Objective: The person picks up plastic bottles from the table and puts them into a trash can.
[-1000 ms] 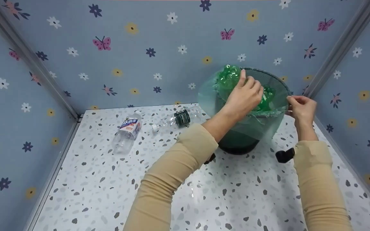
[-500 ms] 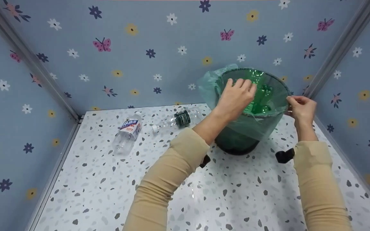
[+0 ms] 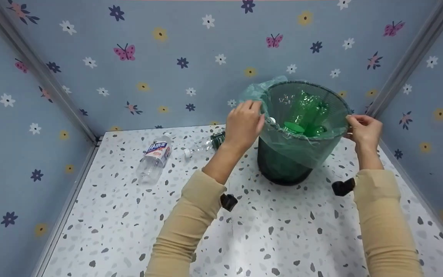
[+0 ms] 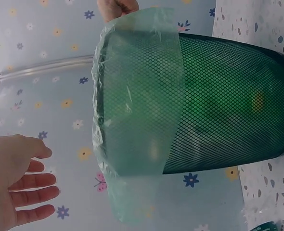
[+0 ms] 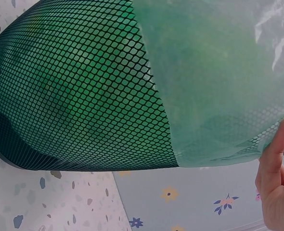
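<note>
A black mesh wastebasket (image 3: pixel 279 165) stands upright at the right, lined with a thin green plastic bag (image 3: pixel 300 148) folded over its rim. Several green plastic bottles (image 3: pixel 306 107) lie inside. My right hand (image 3: pixel 365 132) pinches the bag and rim on the right side, thumb and fingers at the edge in the right wrist view. At the left of the rim is my left hand (image 3: pixel 242 125); the left wrist view shows its fingers (image 4: pixel 33 198) loosely extended and apart from the bag, holding nothing. Loose bag film bunches at the back left of the rim.
A clear bottle with a white-and-blue label (image 3: pixel 154 159) lies on the speckled floor (image 3: pixel 129 231) at left. Another clear bottle with a dark green label (image 3: pixel 202 146) is partly hidden behind my left hand. Patterned walls (image 3: pixel 190 46) enclose the back and sides.
My left hand has let go of a green bottle, which dropped into the wastebasket, and has moved left out over the rim. The bag's left side settled back. My right hand stays at the rim.
</note>
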